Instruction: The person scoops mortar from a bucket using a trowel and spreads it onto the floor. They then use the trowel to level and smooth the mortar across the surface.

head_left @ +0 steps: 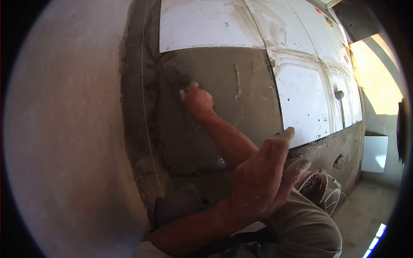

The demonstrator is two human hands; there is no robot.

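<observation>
A patch of wet grey mortar (249, 90) is spread over the floor ahead of me. My right hand (198, 102) is over its left half, fingers closed round the handle of what looks like a trowel. The tool's blade is coated in the same grey and blurs into the mortar, so its outline is hard to make out. Closer to me, my left hand (260, 180) is raised in the air with fingers extended and thumb apart, holding nothing. Its fingertips are smeared with pale grey. It partly hides my right forearm.
White tiles (206, 23) border the mortar at the back, with another smeared tile (303, 96) on the right. A taut string (144, 94) runs along the left, beside the wall (73, 129). Buckets (314, 185) stand by my knee (309, 223). A white panel (374, 154) is at far right.
</observation>
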